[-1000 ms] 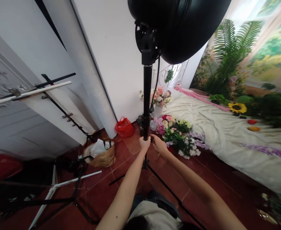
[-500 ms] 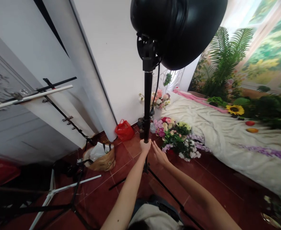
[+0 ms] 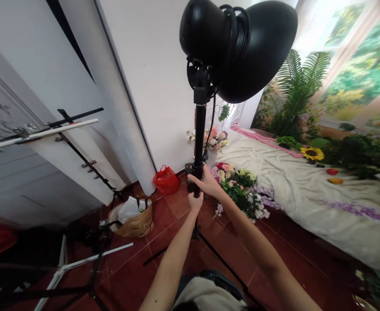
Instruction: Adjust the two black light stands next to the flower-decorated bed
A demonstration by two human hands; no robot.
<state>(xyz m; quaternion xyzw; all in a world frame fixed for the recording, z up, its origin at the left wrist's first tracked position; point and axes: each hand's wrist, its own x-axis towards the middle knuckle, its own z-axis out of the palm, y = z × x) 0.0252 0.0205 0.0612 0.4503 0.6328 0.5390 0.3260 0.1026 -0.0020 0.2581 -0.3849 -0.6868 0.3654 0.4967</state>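
A black studio lamp (image 3: pixel 258 52) with a wide shade tops a black stand pole (image 3: pixel 201 134) in front of me. My left hand (image 3: pixel 195 201) is wrapped round the lower part of the pole. Just above it, my right hand (image 3: pixel 206 181) grips the pole near its black clamp collar, thumb across the front and the other fingers partly hidden behind. A cable hangs from the lamp beside the pole. The stand's legs (image 3: pixel 222 259) spread over the red tiled floor.
Flower bunches (image 3: pixel 238 185) lie right of the pole, beside a bed with a cream blanket (image 3: pixel 293 190). To the left are a red bag (image 3: pixel 166 180), a woven basket (image 3: pixel 138 222), a white bar (image 3: pixel 63 127) with clips and other stand legs.
My right hand has moved up from beside my left hand and closed on the pole near the collar. My left hand keeps its hold. The lamp appears slightly lower and smaller in view.
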